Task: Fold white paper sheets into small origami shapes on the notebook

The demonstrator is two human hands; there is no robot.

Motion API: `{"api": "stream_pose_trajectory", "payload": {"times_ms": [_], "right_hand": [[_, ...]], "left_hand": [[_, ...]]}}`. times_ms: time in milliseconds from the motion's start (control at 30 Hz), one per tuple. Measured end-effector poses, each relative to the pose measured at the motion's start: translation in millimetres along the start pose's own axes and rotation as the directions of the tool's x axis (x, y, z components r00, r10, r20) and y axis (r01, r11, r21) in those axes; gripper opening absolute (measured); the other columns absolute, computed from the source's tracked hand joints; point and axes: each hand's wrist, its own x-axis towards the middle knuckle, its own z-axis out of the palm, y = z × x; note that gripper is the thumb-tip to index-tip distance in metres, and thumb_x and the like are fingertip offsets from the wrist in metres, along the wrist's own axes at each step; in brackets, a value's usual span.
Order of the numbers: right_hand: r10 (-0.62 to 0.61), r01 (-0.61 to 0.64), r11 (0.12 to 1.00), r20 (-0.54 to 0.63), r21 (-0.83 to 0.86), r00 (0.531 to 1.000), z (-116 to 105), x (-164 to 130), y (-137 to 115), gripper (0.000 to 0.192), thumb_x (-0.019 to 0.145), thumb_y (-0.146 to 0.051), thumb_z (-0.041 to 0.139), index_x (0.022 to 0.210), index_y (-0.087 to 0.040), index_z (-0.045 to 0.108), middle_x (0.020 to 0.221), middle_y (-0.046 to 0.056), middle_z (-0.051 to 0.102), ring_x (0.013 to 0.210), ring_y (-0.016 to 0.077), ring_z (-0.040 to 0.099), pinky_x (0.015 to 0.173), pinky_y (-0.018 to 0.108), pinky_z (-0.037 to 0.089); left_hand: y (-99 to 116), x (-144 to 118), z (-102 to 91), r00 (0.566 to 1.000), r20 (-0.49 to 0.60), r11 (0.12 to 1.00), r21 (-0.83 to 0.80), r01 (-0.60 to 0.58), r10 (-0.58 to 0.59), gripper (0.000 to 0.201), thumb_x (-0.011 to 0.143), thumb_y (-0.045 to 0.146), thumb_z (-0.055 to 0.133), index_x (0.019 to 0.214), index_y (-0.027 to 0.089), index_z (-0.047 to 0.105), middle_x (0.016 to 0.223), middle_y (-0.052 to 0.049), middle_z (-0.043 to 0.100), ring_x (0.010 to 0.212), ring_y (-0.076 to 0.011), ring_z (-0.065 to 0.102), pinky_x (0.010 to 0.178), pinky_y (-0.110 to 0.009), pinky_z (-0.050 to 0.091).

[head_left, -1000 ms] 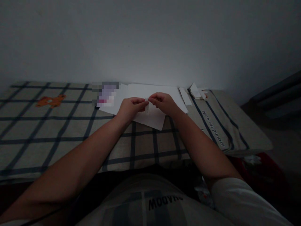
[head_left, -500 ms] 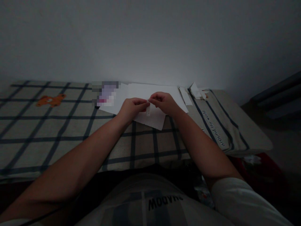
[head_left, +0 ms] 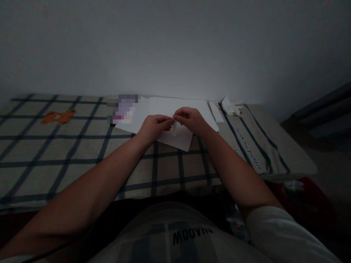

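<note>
Two hands meet over the white sheets of paper at the far edge of the bed, close to the wall. The left hand and the right hand each pinch the top of a small strip of paper between thumb and fingertips, so both grips are closed on it. The strip hangs down from the pinch, pale and narrow, just above the nearest sheet; whether its lower end touches that sheet I cannot tell in this dim light.

The bed is covered by a checked blanket, beige with dark blue lines. An orange bear patch is sewn on it well to the left of the hands. On the right a beige cloth with dark stripes carries a line of writing that reads "Around the world", upside down from where the person sits. Beside the sheets, near the wall, lie a loose paper strip and a few folded paper scraps. A blurred patch covers something at the left edge of the sheets. The person's pale shirt shows the printed word "SHADOW", also upside down.
</note>
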Motion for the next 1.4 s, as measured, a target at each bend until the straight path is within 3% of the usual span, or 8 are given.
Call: {"api": "stream_pose_trajectory", "payload": {"times_ms": [500, 733, 967, 1133, 1400], "right_hand": [[-0.076, 0.095, 0.992, -0.202, 0.083, 0.976, 0, 3, 8, 0.033, 0.081, -0.051, 0.077, 0.086, -0.019, 0.071, 0.076, 0.0, 0.066, 0.07, 0.0126, 0.056, 0.071, 0.031, 0.048], [-0.119, 0.128, 0.987, -0.091, 0.096, 0.989, 2, -1, 2, 0.031, 0.081, -0.05, 0.079, 0.087, -0.02, 0.076, 0.082, 0.002, 0.071, 0.072, 0.0133, 0.057, 0.067, 0.03, 0.045], [-0.178, 0.178, 0.984, 0.006, -0.011, 0.984, 0, -2, 9, 0.021, 0.085, -0.041, 0.079, 0.091, -0.022, 0.081, 0.084, 0.002, 0.072, 0.075, 0.0147, 0.06, 0.068, 0.031, 0.043], [-0.194, 0.194, 0.981, 0.003, -0.023, 0.981, -1, -2, 11, 0.018, 0.085, -0.039, 0.078, 0.091, -0.022, 0.082, 0.083, 0.002, 0.073, 0.075, 0.0146, 0.06, 0.068, 0.031, 0.043], [-0.211, 0.211, 0.975, 0.008, -0.067, 0.977, 1, -2, 9, 0.028, 0.086, -0.049, 0.076, 0.089, -0.021, 0.079, 0.074, -0.001, 0.065, 0.066, 0.0123, 0.052, 0.065, 0.029, 0.041]], "left_hand": [[9, -2, 3.6, 0.988, -0.028, 0.983, -0.109, 0.145, -0.149, 0.012, 0.073, 0.027, 0.079, 0.071, 0.016, 0.077, 0.062, -0.001, 0.069, 0.056, -0.0119, 0.061, 0.057, -0.025, 0.05], [2, 4, 2.9, 0.983, -0.114, 0.948, -0.299, 0.106, -0.145, 0.015, 0.069, 0.029, 0.082, 0.068, 0.016, 0.075, 0.068, -0.002, 0.069, 0.061, -0.0113, 0.06, 0.062, -0.025, 0.053], [6, 4, 3.1, 0.982, -0.092, 0.884, -0.455, 0.108, -0.167, 0.014, 0.072, 0.027, 0.08, 0.066, 0.016, 0.073, 0.07, -0.002, 0.068, 0.066, -0.0111, 0.061, 0.074, -0.026, 0.056], [7, 3, 2.5, 0.983, -0.051, 0.871, -0.474, 0.132, -0.177, 0.016, 0.07, 0.03, 0.082, 0.067, 0.016, 0.073, 0.071, -0.002, 0.069, 0.067, -0.0113, 0.062, 0.075, -0.027, 0.056], [2, 6, 3.3, 0.983, -0.11, 0.914, -0.396, 0.09, -0.145, 0.016, 0.065, 0.029, 0.084, 0.07, 0.016, 0.075, 0.071, -0.002, 0.07, 0.068, -0.0118, 0.063, 0.075, -0.028, 0.057]]}}
